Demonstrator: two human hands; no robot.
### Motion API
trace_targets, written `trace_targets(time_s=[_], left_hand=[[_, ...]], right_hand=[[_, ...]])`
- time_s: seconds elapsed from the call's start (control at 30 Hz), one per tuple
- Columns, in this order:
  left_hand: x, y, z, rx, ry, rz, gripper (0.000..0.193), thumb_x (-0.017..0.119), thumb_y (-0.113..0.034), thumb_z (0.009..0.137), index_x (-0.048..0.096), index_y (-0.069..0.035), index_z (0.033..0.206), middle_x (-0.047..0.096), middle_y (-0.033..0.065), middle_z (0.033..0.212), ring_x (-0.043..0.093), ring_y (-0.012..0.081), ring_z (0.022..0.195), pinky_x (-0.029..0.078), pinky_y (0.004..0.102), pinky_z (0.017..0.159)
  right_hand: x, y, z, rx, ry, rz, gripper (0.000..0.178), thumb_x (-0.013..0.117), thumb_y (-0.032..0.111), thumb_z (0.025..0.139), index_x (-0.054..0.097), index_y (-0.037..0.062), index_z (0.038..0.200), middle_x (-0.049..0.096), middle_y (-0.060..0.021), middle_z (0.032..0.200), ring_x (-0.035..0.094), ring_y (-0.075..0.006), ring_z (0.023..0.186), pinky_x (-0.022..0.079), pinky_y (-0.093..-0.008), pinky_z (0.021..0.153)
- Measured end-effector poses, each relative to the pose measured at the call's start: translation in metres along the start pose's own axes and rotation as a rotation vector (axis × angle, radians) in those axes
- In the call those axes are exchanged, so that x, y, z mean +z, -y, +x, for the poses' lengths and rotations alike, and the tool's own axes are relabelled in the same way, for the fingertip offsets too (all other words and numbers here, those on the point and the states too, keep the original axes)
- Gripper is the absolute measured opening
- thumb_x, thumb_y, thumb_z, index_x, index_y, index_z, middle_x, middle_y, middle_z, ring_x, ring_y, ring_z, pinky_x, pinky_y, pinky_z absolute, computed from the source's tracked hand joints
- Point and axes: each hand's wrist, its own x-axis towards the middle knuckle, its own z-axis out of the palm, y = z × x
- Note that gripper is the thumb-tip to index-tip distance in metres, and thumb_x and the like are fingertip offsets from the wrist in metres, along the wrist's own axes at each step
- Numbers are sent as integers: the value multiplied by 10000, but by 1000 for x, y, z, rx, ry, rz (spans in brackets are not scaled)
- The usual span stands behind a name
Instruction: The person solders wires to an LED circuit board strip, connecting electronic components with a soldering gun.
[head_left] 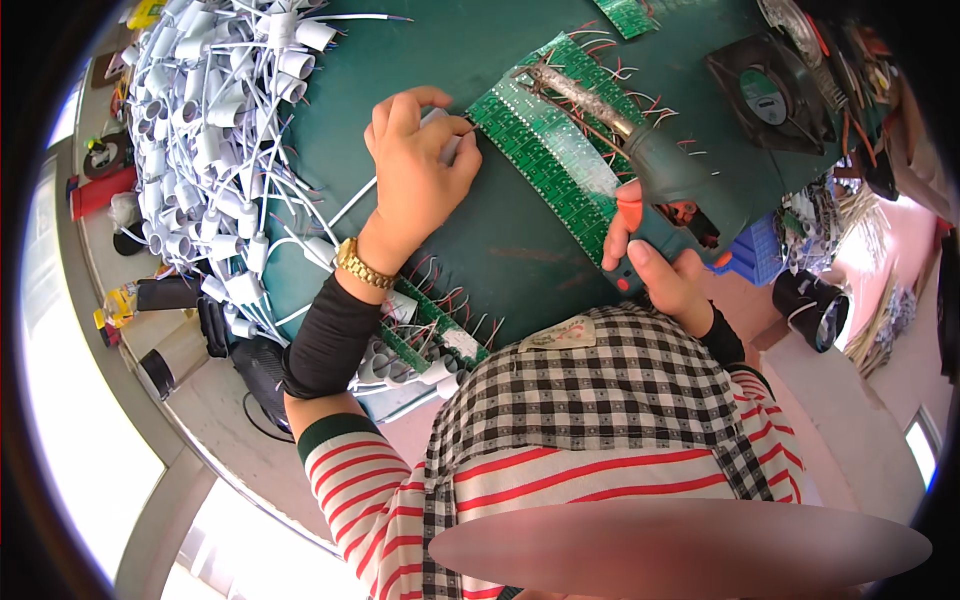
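My left hand (415, 165), a gold watch on its wrist, pinches a white cup-shaped part (451, 148) beside the circuit board panel's left edge. Fingers hide most of that part; a white cable (353, 202) trails from below the hand. My right hand (665, 275) is wrapped round the handle of a soldering gun (672, 165), whose metal barrel (585, 95) reaches over the panel toward its far end. The green circuit board panel (540, 150) lies flat on the dark green table, with thin red and white wires along its right side. Whether the tip touches the board I cannot tell.
A large heap of white cup-shaped parts with cables (200, 130) covers the table's left. Another wired board strip (435, 325) lies near my body. A black fan (770, 95) stands at far right, a blue basket (757, 252) below it. Another green board (627, 15) sits at the far edge.
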Motion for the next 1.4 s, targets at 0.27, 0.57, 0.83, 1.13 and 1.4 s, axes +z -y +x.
trace_targets(time_s=[0.27, 0.57, 0.83, 1.13, 1.4], left_hand=[[3, 9, 1, -257, 146, -205, 60, 675, -148, 701, 693, -103, 737, 592, 26, 1071, 500, 257, 1010, 349, 403, 891], [3, 12, 3, -310, 170, -257, 41, 671, -131, 684, 677, -92, 695, 631, 8, 1032, 519, 250, 991, 367, 400, 876], [7, 15, 3, -243, 122, -228, 39, 671, -121, 661, 666, -85, 676, 645, 11, 1013, 530, 267, 985, 398, 396, 845], [6, 13, 4, -195, 105, -178, 54, 673, -99, 671, 657, -60, 706, 646, 45, 1031, 551, 272, 935, 437, 363, 844], [9, 17, 2, -202, 84, -210, 35, 671, -123, 654, 663, -93, 668, 649, 13, 1000, 540, 270, 958, 421, 385, 820]], right_hand=[[0, -1, -4, 101, 91, -71, 392, 559, 29, 853, 471, -8, 1234, 573, -40, 833, 544, -94, 730, 471, -263, 667], [1, -4, -8, 134, 22, -172, 253, 647, 22, 790, 585, -23, 1031, 639, -46, 849, 612, -111, 736, 495, -250, 658], [8, 1, -4, 183, -27, -200, 231, 669, 52, 791, 600, -20, 1000, 648, -52, 848, 625, -120, 757, 500, -257, 680], [9, 2, -4, 143, 84, -393, 129, 566, 139, 883, 521, 32, 939, 552, -57, 770, 546, -123, 639, 442, -262, 558], [12, 1, -6, 62, -11, -150, 316, 587, 95, 855, 523, 7, 1151, 584, -58, 751, 573, -126, 651, 470, -274, 614]])
